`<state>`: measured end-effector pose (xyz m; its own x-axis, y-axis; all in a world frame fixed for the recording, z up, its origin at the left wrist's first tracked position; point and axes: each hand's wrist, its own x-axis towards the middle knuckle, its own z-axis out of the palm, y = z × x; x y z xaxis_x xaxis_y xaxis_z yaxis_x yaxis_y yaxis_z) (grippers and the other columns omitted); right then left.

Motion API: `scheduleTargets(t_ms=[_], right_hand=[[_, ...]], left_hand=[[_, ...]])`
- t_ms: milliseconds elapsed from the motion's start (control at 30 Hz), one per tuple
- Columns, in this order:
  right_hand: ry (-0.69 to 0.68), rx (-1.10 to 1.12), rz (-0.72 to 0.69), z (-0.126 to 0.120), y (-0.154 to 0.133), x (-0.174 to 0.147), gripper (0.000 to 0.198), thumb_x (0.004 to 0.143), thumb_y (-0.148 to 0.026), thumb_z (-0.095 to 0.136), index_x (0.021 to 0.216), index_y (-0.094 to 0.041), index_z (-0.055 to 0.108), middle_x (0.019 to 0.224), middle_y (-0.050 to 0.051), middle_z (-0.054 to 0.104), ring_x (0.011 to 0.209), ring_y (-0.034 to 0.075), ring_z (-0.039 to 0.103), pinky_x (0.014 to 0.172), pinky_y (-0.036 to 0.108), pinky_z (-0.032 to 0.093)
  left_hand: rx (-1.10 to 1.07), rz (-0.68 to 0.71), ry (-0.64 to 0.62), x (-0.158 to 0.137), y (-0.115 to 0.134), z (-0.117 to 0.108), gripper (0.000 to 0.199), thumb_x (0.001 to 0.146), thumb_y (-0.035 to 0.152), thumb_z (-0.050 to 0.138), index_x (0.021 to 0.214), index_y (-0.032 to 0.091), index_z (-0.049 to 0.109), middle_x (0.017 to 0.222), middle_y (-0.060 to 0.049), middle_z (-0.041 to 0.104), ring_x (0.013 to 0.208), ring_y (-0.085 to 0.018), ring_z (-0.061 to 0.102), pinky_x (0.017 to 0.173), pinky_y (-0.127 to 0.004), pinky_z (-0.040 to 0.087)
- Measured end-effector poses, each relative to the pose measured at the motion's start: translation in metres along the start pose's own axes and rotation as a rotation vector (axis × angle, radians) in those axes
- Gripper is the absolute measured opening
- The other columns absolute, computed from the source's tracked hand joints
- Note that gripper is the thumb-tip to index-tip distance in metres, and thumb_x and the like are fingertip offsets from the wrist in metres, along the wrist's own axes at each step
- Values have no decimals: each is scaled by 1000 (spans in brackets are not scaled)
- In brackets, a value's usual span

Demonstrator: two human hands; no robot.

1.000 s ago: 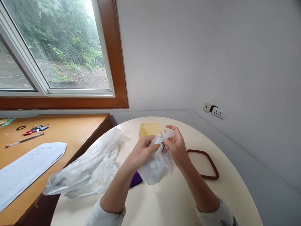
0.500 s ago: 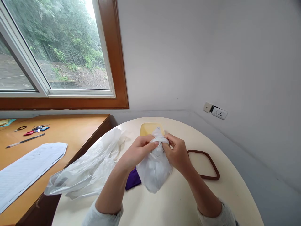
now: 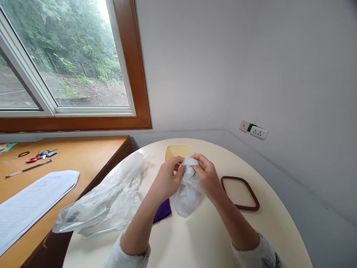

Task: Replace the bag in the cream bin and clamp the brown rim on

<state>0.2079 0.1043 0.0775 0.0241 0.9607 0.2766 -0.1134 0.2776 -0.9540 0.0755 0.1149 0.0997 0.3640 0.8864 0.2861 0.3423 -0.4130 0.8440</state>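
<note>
A white plastic bag [image 3: 187, 199] with a bulging lower part hangs from both hands over the round table. My left hand [image 3: 170, 178] pinches the twisted, knotted neck of the bag from the left. From the right, my right hand [image 3: 205, 174] grips the same knot between thumb and fingers. What fills the bag cannot be made out. Behind the hands stands a pale yellow container [image 3: 178, 150], partly covered by them. A purple cloth [image 3: 163, 211] lies by my left forearm, half hidden. To the right rests a brown rounded frame [image 3: 252, 195].
Another crumpled clear plastic bag [image 3: 111, 203] spreads over the left side of the round table [image 3: 200, 242]. On the wooden desk [image 3: 92, 150] lie papers [image 3: 41, 197], a pen [image 3: 28, 169] and keys [image 3: 43, 153]. Walls with a socket [image 3: 259, 132] stand behind.
The hands and the bag's knot have shifted slightly right, and the bag's bottom has risen a little. The left fingers have curled more around the knot. More of the purple cloth's right side shows.
</note>
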Motion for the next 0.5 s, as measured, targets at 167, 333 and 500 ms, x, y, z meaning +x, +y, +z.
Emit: scheduleTargets(t_ms=[167, 333, 500], right_hand=[[36, -135, -99, -6, 1, 1, 10, 76, -23, 48, 82, -18, 54, 72, 0, 58, 66, 13, 53, 56, 23, 41], [15, -316, -167, -9, 0, 1, 16, 80, -21, 41, 80, -19, 57, 75, 1, 59, 71, 14, 53, 62, 24, 42], [-3, -412, -164, -8, -1, -1, 17, 78, -17, 40, 63, -19, 48, 60, -3, 47, 60, 12, 46, 56, 24, 35]], left_hand=[[-195, -36, -12, 1, 2, -2, 17, 81, 27, 47, 81, 17, 62, 72, -1, 58, 70, -15, 52, 63, -24, 39], [-679, -192, -181, 0, 3, -4, 14, 79, 27, 51, 70, 16, 54, 63, 2, 47, 58, -9, 43, 54, -21, 34], [-795, -259, -204, -1, 4, -3, 18, 77, 20, 48, 60, 16, 43, 57, 4, 35, 52, -7, 33, 49, -20, 28]])
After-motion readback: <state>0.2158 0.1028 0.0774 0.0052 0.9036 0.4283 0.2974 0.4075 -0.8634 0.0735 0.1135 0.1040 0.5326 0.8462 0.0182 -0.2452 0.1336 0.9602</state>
